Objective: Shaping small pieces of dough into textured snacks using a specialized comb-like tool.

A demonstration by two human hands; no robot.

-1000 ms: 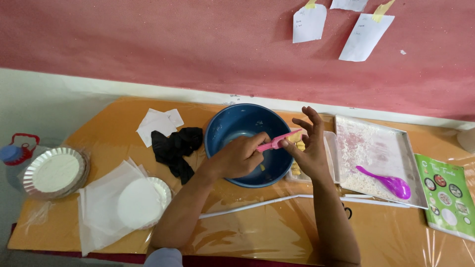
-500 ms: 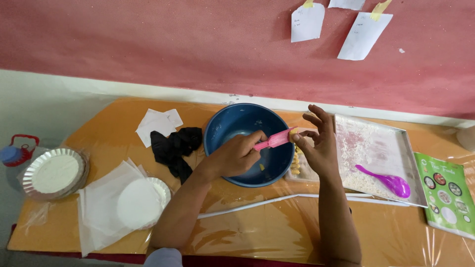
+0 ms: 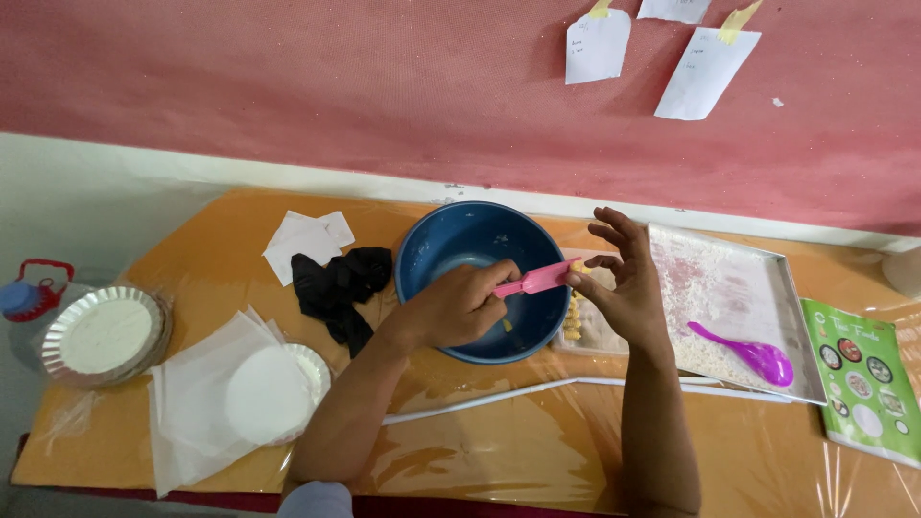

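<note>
My left hand point(image 3: 460, 302) grips a pink flat tool point(image 3: 533, 280) by its handle, over the near side of a blue bowl point(image 3: 459, 251). The tool's far end meets the pinched thumb and forefinger of my right hand point(image 3: 620, 280), whose other fingers are spread upward. A small yellowish bit lies in the bowl under my left hand. Yellowish pieces point(image 3: 574, 318) sit on a white tray just right of the bowl, below my right hand.
A metal tray point(image 3: 739, 288) dusted with white powder holds a purple spoon point(image 3: 748, 355). A green booklet point(image 3: 863, 379) lies far right. Black cloth point(image 3: 336, 286), white paper squares point(image 3: 305, 240), foil plates point(image 3: 101, 334) and plastic sheets point(image 3: 206, 398) lie left. A blue bottle point(image 3: 24, 297) stands at the table's left edge.
My right hand slid slightly right and down, its fingers pinching at the pink tool's tip. My left hand has barely moved.
</note>
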